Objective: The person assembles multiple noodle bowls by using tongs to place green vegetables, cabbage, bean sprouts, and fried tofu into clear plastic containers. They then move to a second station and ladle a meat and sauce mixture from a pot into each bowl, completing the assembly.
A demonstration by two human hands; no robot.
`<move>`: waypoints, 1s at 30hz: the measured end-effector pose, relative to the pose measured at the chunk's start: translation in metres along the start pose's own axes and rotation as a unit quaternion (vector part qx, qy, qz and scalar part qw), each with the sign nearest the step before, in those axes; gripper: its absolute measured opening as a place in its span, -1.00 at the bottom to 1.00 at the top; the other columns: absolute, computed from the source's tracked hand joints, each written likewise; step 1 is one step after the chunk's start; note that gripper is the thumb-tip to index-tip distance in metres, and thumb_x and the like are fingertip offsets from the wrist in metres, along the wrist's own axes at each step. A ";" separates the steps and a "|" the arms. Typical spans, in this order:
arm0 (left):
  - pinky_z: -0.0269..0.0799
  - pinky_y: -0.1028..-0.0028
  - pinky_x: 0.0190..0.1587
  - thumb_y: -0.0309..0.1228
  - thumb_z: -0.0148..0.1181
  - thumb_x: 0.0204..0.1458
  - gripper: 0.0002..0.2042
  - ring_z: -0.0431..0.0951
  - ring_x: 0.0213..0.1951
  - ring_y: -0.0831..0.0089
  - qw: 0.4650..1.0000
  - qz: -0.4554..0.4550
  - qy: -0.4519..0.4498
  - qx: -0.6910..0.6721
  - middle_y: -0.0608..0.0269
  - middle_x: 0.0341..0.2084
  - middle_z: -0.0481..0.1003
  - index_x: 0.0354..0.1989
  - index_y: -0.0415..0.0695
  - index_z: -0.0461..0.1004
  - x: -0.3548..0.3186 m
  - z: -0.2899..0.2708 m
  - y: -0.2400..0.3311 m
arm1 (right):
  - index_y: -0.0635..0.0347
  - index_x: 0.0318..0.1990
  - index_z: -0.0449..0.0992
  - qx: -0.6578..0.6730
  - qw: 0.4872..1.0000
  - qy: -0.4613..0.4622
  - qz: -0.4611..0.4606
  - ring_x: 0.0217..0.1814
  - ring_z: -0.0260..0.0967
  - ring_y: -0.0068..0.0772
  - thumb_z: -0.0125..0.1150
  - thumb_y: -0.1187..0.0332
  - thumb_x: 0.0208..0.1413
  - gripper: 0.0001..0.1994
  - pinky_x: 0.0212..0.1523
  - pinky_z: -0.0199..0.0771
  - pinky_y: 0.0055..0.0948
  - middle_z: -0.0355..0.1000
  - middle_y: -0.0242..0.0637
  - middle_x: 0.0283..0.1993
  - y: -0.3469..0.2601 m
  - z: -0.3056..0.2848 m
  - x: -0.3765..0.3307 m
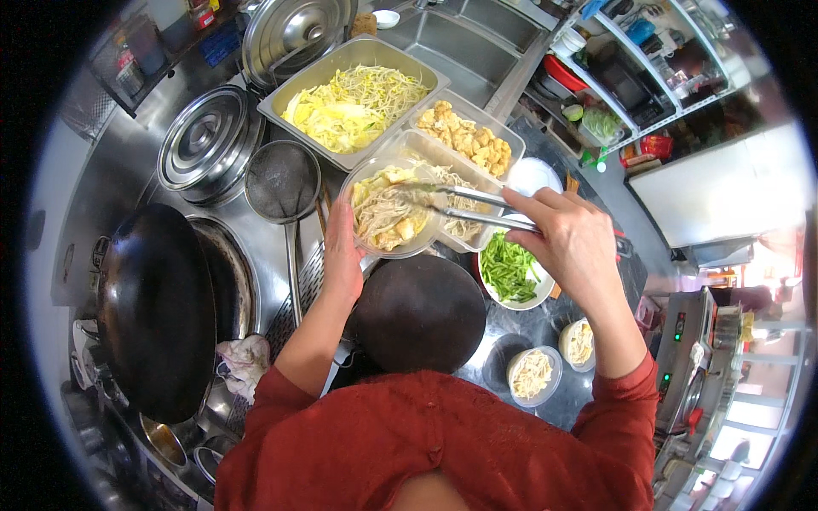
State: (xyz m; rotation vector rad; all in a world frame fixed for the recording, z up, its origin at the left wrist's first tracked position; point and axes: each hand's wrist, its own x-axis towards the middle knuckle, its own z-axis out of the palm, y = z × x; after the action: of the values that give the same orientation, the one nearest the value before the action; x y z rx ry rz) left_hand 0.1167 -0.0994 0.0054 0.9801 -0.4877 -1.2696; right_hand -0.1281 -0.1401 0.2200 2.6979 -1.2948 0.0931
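Note:
My left hand [342, 255] grips the side of a round clear plastic bowl [394, 245], which holds yellow-white cabbage, pale shredded strips and golden fried pieces. In my right hand [567, 234] is a pair of metal tongs [486, 204], whose tips reach over the bowl and blur there. Right behind the bowl stands a clear plastic container [471, 242] with more pale shreds. Beyond it sits another container [509, 177] of golden fried chunks. A large steel tray [271, 104] at the back holds cut cabbage and bean sprouts. Under my right wrist, chopped greens [508, 266] lie in a white bowl.
A dark round pan [422, 311] is just in front of me. Left are a large black wok [158, 315], a mesh strainer [283, 180] and a lidded steel pot [204, 140]. Two tubs [555, 375] of pale strips stand at right. A sink [456, 51] lies behind.

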 end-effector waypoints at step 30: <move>0.52 0.13 0.18 -0.04 -0.15 0.41 -0.48 0.43 0.27 0.25 1.000 -0.009 0.001 -0.011 0.13 0.33 0.30 0.43 -0.03 0.19 -0.003 -0.009 0.006 | -0.06 0.06 0.65 -0.031 0.996 -0.028 0.083 -0.31 0.55 -0.32 0.49 0.24 -0.10 -0.53 -0.29 0.51 -0.27 0.54 -0.37 -0.30 0.039 -0.005 -0.003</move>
State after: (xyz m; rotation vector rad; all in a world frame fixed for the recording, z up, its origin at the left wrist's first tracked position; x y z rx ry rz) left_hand 0.1266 -0.0937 0.0065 0.9689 -0.4622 -1.2873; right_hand -0.1605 -0.1611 0.2289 2.5542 -1.5103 -0.0053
